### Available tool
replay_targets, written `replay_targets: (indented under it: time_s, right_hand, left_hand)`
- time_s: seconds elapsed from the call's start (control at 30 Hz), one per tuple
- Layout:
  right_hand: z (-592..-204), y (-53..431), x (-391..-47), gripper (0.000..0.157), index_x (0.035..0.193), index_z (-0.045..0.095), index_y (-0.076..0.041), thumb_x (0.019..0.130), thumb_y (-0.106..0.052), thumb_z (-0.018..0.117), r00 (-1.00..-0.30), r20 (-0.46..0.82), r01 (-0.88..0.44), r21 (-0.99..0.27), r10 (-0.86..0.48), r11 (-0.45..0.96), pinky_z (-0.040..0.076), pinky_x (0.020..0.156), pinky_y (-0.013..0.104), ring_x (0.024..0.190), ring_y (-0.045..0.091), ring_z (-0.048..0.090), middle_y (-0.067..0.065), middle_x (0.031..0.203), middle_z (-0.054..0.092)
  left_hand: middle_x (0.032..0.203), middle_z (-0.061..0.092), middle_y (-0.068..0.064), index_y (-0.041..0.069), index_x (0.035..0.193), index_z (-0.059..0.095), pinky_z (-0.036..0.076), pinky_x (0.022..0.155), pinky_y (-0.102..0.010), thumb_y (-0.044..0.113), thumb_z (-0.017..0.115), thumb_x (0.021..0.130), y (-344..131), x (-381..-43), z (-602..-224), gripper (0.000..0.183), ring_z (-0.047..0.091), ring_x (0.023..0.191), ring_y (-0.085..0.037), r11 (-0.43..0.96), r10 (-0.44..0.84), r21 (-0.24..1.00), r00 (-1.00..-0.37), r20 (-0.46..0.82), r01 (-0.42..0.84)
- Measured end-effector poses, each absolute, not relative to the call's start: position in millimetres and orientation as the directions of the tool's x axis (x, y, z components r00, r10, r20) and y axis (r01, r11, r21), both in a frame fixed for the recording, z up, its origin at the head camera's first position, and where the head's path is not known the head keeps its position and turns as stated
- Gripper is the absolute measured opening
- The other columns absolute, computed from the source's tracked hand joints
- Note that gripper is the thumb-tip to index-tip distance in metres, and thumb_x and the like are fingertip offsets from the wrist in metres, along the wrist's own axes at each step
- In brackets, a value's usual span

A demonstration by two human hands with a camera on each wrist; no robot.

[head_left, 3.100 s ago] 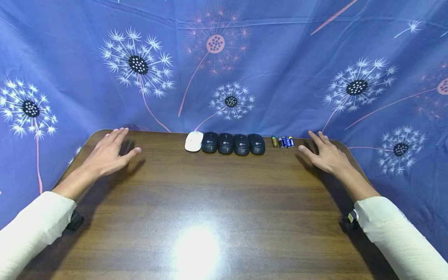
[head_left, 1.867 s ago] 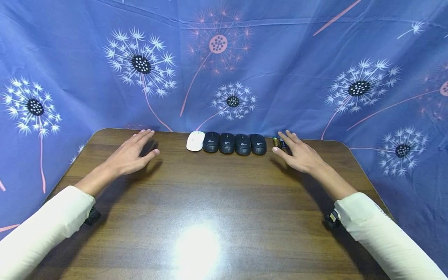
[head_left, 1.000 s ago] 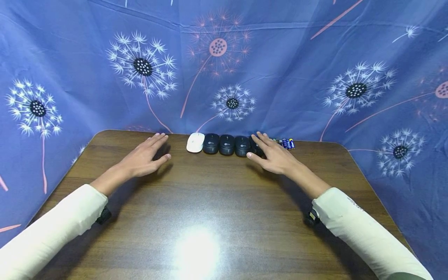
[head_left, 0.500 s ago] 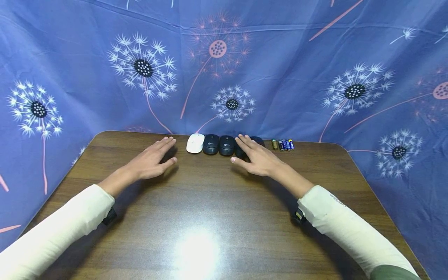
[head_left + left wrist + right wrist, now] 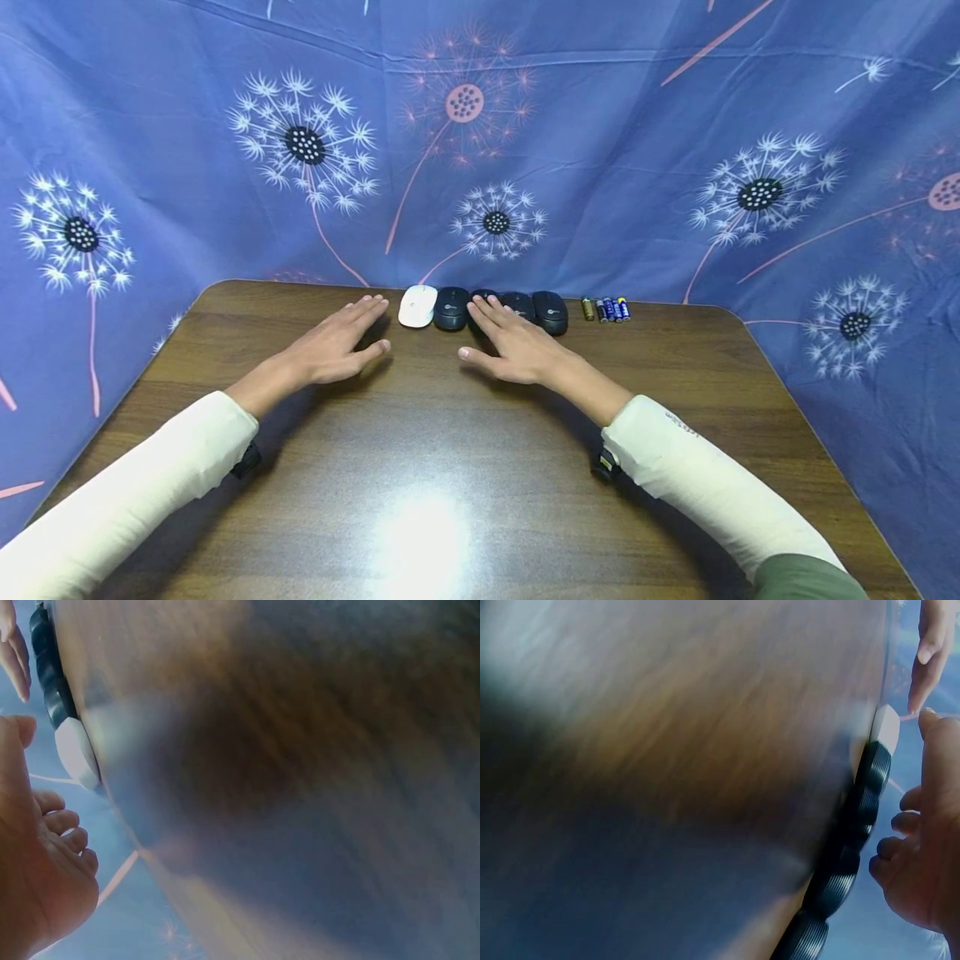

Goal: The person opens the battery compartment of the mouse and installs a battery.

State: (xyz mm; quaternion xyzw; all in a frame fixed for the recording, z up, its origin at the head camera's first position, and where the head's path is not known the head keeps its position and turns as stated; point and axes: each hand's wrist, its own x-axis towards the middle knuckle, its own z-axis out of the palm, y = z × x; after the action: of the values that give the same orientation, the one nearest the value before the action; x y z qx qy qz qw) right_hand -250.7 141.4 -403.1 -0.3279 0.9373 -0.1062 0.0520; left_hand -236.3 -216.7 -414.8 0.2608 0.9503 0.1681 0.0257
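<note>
My left hand (image 5: 333, 346) hovers palm down with straight fingers, its fingertips just left of a white computer mouse (image 5: 417, 306). Beside that mouse several black mice (image 5: 451, 309) stand in a tight row along the table's back edge. My right hand (image 5: 517, 346) is spread over the middle of the row and partly covers the black mice there; nothing is in it. In the right wrist view the ribbed sides of the black mice (image 5: 834, 883) run below the hand, with the white mouse (image 5: 886, 729) at the far end.
Several small batteries (image 5: 611, 310), one gold-green and others blue, lie right of the mice. The brown wooden table (image 5: 337, 483) reflects a bright glare near the front. A blue dandelion-print cloth (image 5: 600, 125) hangs right behind the back edge.
My right hand has swept left from beside the batteries, across them and over the black mice. My left hand has shifted right toward the white mouse. The mice and batteries stay in place.
</note>
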Motion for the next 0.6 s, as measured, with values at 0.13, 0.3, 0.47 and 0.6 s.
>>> replay_targets:
  time_s: [0.13, 0.3, 0.47, 0.6]
  right_hand:
    - [-403.9, 129.2, -249.3, 0.094, 0.18, 0.018, -0.006, 0.115, -0.069, 0.044, -0.764, -0.032, -0.622, -0.232, -0.645, 0.748, 0.014, 0.15, 0.05, 0.178, 0.036, 0.011, 0.015, 0.191, 0.012]
    - [-404.8, 114.7, -249.9, 0.095, 0.18, 0.017, -0.005, 0.115, -0.069, 0.042, -0.745, -0.039, -0.642, -0.231, -0.666, 0.731, 0.014, 0.15, 0.051, 0.178, 0.037, 0.011, 0.018, 0.19, 0.012]
    - [-406.6, 103.0, -252.7, 0.096, 0.181, 0.015, -0.005, 0.115, -0.071, 0.039, -0.736, -0.058, -0.649, -0.226, -0.675, 0.727, 0.013, 0.15, 0.049, 0.179, 0.036, 0.01, 0.017, 0.191, 0.011]
    - [-406.6, 94.3, -255.1, 0.096, 0.181, 0.013, -0.006, 0.115, -0.071, 0.039, -0.729, -0.082, -0.652, -0.22, -0.679, 0.726, 0.01, 0.15, 0.047, 0.179, 0.035, 0.007, 0.016, 0.191, 0.009]
  left_hand:
    - [0.185, 0.025, -0.027, -0.002, 0.177, 0.025, 0.018, 0.147, -0.064, 0.044, 0.054, 0.117, -214.5, -237.2, -417.4, 0.081, 0.022, 0.174, -0.048, 0.805, 0.507, 0.333, -0.861, 0.043, 0.491]
    - [0.186, 0.024, -0.027, -0.003, 0.177, 0.024, 0.016, 0.148, -0.063, 0.045, 0.055, 0.116, -211.4, -237.1, -417.9, 0.083, 0.021, 0.174, -0.048, 0.798, 0.513, 0.345, -0.858, 0.039, 0.493]
    - [0.186, 0.022, -0.026, -0.002, 0.178, 0.023, 0.014, 0.148, -0.063, 0.045, 0.054, 0.117, -207.6, -238.5, -418.3, 0.083, 0.019, 0.175, -0.048, 0.793, 0.522, 0.349, -0.852, 0.035, 0.5]
    - [0.186, 0.022, -0.026, -0.001, 0.178, 0.024, 0.013, 0.148, -0.062, 0.044, 0.054, 0.116, -204.2, -239.5, -418.7, 0.082, 0.019, 0.175, -0.048, 0.785, 0.536, 0.351, -0.844, 0.03, 0.511]
